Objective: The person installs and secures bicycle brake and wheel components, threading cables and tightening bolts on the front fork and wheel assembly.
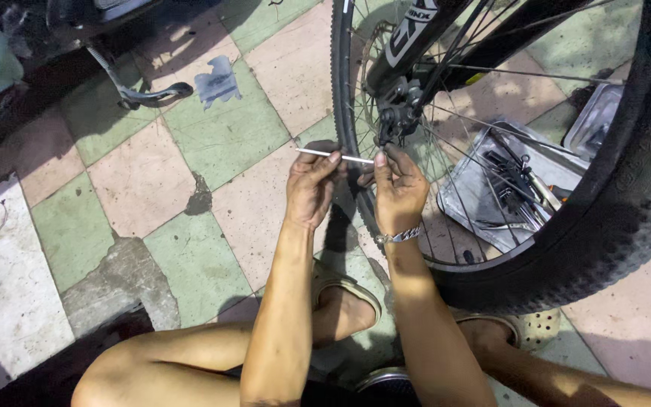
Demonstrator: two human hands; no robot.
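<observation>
Left hand (312,185), fingers and thumb pressed together, pinching a thin metal rod (333,156) near its middle. Right hand (398,188), fingers curled in, pinching the same rod at its right end, close beside the wheel hub (398,113) of a bicycle. Metal bracelet (399,235) around the right wrist.

Rod lying almost level, left end pointing out over the tiled floor (137,188), right end hidden behind the right fingertips; whether it already enters the hub cannot be told. Probably a wheel axle skewer: slim, stiff, light, smooth and likely a little greasy, so prone to slipping or rolling between fingertips. Best grip judged to be a firm pinch at two places along the shaft, as held now, keeping it straight in line with the hub rather than levering it sideways.

Bicycle wheel (612,226) standing upright to the right, with knobbly black tyre, fine spokes and a dark frame stay running up from the hub. Beyond the spokes, on the floor at far right, a shallow metal tray (465,200) holding assorted hand tools (518,185). Floor of worn pink and green tiles, cracked in places. At far left, the kickstand (141,92) of a motorbike in shadow. Near the bottom edge, bent bare knees and sandalled feet (344,298), showing a low squatting position.
</observation>
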